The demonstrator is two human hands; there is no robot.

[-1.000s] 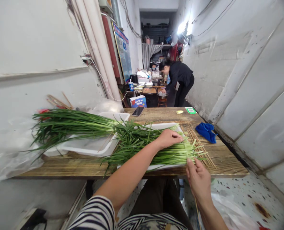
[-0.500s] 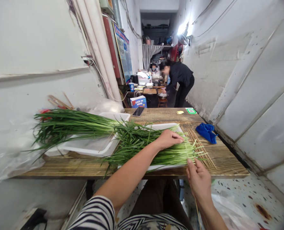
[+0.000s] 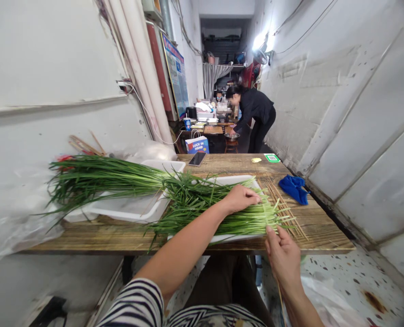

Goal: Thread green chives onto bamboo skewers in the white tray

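Observation:
A thick layer of garlic chives (image 3: 208, 218) lies across a white tray (image 3: 218, 180), with pale stem ends to the right and green leaves to the left. Reaching over it, my left hand (image 3: 241, 198) has its fingers pinched together at the upper stems. At the near right corner of the layer my right hand (image 3: 285, 254) is closed, thumb and forefinger at the stem ends. Thin bamboo skewers (image 3: 280, 297) run down from its palm; their tips are hard to make out. More loose skewers (image 3: 278, 200) lie beside the stem ends.
Another bunch of chives (image 3: 109, 179) rests over a second white tray (image 3: 120, 217) at left, near clear plastic bags (image 3: 21, 213). On the wooden table (image 3: 324, 238) are a phone (image 3: 197, 158), a blue cloth (image 3: 293, 189) and a QR card (image 3: 271, 157). Behind, a person (image 3: 254, 113) bends over a metal basin (image 3: 232, 136).
My hands and the chives have hardly moved. In the background, the bending person's hand has dipped lower into the basin.

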